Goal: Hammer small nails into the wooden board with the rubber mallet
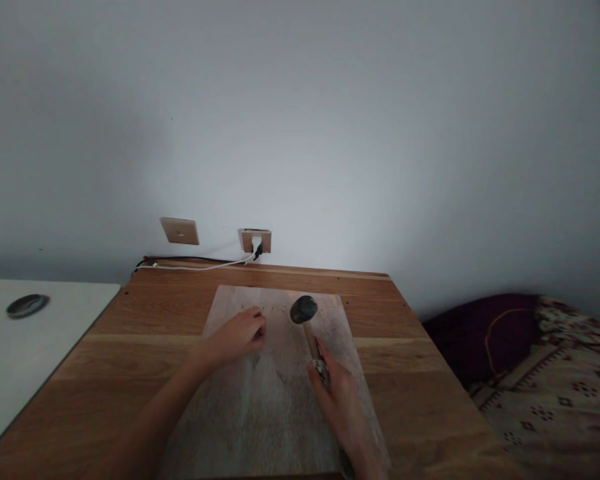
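In the head view my right hand (336, 383) is wrapped round the wooden handle of a rubber mallet (304, 310). Its dark round head is raised over the far right part of a whitish, worn board (260, 407). My left hand (245, 330) is at the far left part of this board, fingers curled and closed. Whatever they may hold is hidden or too small to make out. A row of small dark specks, perhaps nails or holes, runs along the board's far end, between my left hand and the mallet head.
Beneath the board is a wooden table (400, 357). A wall socket (265, 240) with plugs, a white cable (205, 269) and a blank wall plate (180, 231) are behind it. On the left, a white surface (35, 360) bears a dark round disc (28, 305); patterned cloth (555, 393) lies right.
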A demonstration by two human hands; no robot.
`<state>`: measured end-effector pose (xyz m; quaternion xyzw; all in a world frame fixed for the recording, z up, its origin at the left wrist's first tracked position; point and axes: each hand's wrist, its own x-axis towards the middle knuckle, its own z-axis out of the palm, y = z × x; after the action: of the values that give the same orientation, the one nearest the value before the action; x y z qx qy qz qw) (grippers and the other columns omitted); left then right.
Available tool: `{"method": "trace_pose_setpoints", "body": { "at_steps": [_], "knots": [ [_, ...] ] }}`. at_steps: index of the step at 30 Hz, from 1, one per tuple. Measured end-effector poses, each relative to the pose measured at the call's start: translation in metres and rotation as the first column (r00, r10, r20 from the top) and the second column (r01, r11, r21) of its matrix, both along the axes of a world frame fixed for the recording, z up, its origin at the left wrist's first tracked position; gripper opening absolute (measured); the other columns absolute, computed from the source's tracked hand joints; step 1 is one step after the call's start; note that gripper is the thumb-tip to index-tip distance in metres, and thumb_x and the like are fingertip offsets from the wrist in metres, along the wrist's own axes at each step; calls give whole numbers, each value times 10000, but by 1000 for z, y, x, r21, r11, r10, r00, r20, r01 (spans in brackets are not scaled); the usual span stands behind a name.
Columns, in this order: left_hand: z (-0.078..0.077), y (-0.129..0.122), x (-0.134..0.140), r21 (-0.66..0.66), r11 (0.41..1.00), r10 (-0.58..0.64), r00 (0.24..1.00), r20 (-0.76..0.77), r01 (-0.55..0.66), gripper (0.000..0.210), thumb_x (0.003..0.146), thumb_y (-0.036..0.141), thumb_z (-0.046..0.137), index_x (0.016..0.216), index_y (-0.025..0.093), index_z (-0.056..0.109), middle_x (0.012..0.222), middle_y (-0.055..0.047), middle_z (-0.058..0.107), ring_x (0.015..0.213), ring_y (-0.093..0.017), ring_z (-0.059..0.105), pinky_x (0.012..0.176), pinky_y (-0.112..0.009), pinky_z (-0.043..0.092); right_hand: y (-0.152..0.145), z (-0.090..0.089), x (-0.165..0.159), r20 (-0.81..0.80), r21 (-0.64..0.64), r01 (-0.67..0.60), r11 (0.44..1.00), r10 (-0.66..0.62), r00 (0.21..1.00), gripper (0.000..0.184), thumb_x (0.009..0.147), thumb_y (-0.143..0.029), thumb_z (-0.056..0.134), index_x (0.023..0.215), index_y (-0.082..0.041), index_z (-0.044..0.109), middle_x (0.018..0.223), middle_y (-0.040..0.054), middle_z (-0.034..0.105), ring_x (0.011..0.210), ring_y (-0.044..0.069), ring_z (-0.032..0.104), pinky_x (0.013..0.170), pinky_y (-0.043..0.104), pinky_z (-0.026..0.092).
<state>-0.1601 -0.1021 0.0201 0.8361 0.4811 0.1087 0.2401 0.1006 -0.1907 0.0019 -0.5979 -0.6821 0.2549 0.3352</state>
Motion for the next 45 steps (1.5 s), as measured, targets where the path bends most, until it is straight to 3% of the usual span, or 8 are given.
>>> {"method": "trace_pose_setpoints", "body": {
  "at_steps": [6,10,16,24,28,34,39,45],
  "knots": [
    [-4,30,0,67,995,60,993,100,-67,90,933,173,525,912,198,609,893,-48,673,844,-215,627,795,-318,444,-27,-13,14,14,-52,73,996,-72,997,554,993,-375,501,1460,-106,626,1381,166,696,1292,318,665,1100,446,545],
    [-2,49,6,110,994,15,997,75,-23,111,896,127,554,891,192,645,945,-69,674,884,-226,641,812,-319,453,-30,-20,14,27,-18,73,997,-72,997,563,994,-364,477,1460,-82,620,1374,179,696,1282,317,672,1080,438,563],
    [-7,63,11,151,988,-21,998,53,13,143,883,103,551,868,184,667,975,-91,671,929,-251,651,833,-343,474,-29,-16,11,18,-23,74,997,-74,997,530,981,-334,498,1458,-146,632,1381,149,699,1283,300,673,1077,424,564],
    [-15,64,6,161,987,-21,996,87,7,182,818,75,574,930,197,651,1035,-76,636,950,-235,633,855,-347,490,-30,-19,12,22,-106,72,992,-70,997,593,987,-383,454,1494,-105,588,1392,175,686,1309,319,653,1104,472,534],
    [-13,62,3,161,987,4,998,57,-13,91,896,127,562,902,185,632,1061,-84,598,960,-219,622,887,-346,496,-30,-19,13,8,-86,77,993,-76,997,596,999,-398,452,1492,-91,586,1410,184,673,1309,317,652,1109,464,531],
    [-11,59,3,183,983,-10,999,30,5,175,998,188,480,986,188,655,1057,-95,635,983,-236,613,927,-371,487,-32,-14,12,-22,-94,83,992,-85,996,540,996,-363,492,1494,-183,599,1433,124,669,1330,291,639,1132,452,512],
    [-4,52,1,205,977,-62,998,-13,63,244,963,109,481,1064,201,683,1130,-97,652,1082,-246,601,986,-376,458,-31,-15,12,-35,-86,87,993,-90,995,557,999,-388,473,1479,-142,610,1419,137,675,1323,302,643,1125,459,521],
    [-2,56,3,247,959,-125,990,-70,139,246,925,52,500,979,193,695,1112,-98,645,1100,-247,594,978,-365,462,-30,-16,11,-29,-69,84,994,-86,996,544,995,-364,478,1476,-150,614,1397,138,690,1306,313,656,1118,485,525]
  ]
}}
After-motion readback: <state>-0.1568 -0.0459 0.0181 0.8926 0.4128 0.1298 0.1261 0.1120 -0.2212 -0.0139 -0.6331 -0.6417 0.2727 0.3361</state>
